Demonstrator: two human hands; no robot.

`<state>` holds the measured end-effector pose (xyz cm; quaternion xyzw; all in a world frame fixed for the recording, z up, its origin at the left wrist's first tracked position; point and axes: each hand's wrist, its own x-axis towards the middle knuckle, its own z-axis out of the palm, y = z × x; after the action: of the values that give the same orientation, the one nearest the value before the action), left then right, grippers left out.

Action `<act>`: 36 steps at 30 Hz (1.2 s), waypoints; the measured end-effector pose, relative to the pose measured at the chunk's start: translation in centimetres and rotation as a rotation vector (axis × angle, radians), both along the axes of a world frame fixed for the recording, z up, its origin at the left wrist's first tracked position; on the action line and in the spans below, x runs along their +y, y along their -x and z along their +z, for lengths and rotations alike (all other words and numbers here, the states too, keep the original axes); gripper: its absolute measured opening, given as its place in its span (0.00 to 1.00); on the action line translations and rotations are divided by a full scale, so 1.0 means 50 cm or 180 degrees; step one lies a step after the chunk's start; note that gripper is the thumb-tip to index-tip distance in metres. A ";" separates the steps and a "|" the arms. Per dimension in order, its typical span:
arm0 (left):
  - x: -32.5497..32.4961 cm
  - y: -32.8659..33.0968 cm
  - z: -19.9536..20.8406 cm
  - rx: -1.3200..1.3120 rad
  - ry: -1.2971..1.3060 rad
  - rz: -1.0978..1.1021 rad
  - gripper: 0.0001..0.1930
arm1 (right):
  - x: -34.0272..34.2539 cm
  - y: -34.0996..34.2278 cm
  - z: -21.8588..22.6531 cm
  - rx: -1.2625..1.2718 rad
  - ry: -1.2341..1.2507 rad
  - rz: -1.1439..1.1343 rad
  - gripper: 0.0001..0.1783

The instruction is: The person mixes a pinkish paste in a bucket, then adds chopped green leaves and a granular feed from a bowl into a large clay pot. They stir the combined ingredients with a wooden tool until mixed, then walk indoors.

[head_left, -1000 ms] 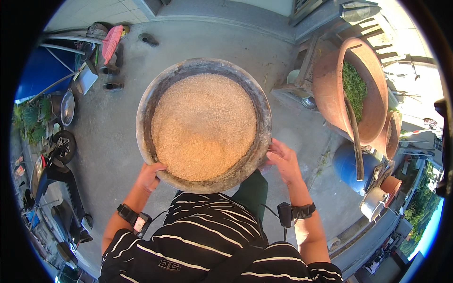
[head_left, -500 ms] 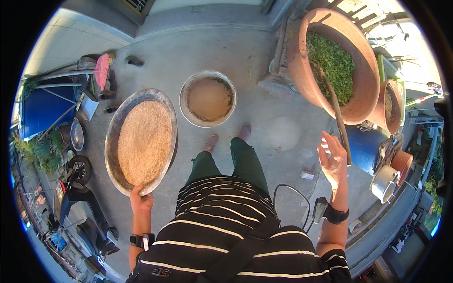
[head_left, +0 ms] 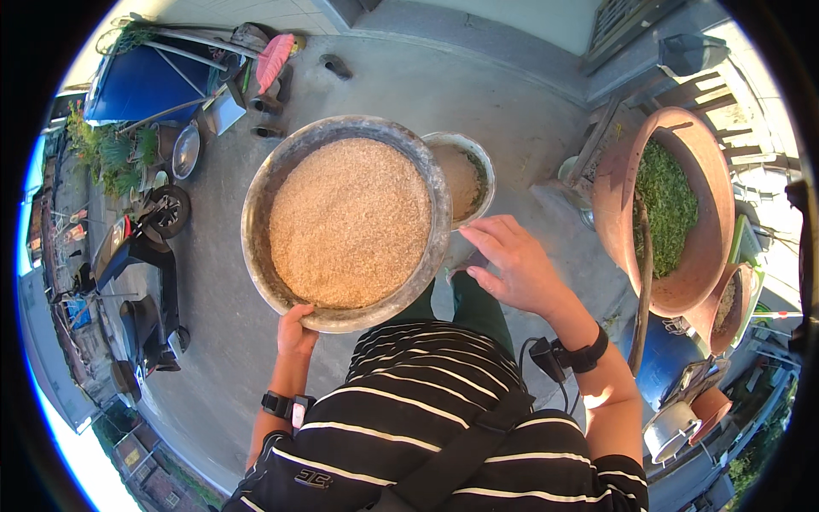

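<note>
A wide grey metal basin point(head_left: 258, 243) is held up in front of me, heaped with light-brown bran-like meal point(head_left: 350, 226). My left hand point(head_left: 296, 333) grips its near rim, thumb over the edge and fingers hidden beneath. Beside the basin's right rim hovers my right hand point(head_left: 516, 269), open and holding nothing, thumb apart from the fingers. Behind, on the concrete floor, stands a smaller metal pot point(head_left: 488, 171) with similar brown meal and a little green at its edge. The raised basin covers part of that pot.
To the right is a large clay-coloured tub point(head_left: 614, 192) of chopped greens point(head_left: 665, 209), a wooden stick point(head_left: 641, 290) leaning in it. A blue drum point(head_left: 661, 354) and a silver pot point(head_left: 671, 431) stand nearer. At left are a motorbike point(head_left: 145, 264), a dustpan point(head_left: 225, 109) and shoes point(head_left: 336, 66).
The basin has come from my left to in front of me, now overlapping the smaller pot. My right hand has moved from near the stick toward the basin. The whole view has turned.
</note>
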<state>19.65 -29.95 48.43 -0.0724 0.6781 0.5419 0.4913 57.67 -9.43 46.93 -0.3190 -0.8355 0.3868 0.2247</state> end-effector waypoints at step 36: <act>-0.087 0.164 -0.191 0.0090 0.0686 -0.0491 0.33 | -0.003 0.351 -0.369 0.2033 0.5272 -0.0305 0.26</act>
<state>11.43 -34.28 38.88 -0.0648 0.7428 0.4275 0.5112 40.12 -9.57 28.47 -0.2906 -0.1709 0.9277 0.1601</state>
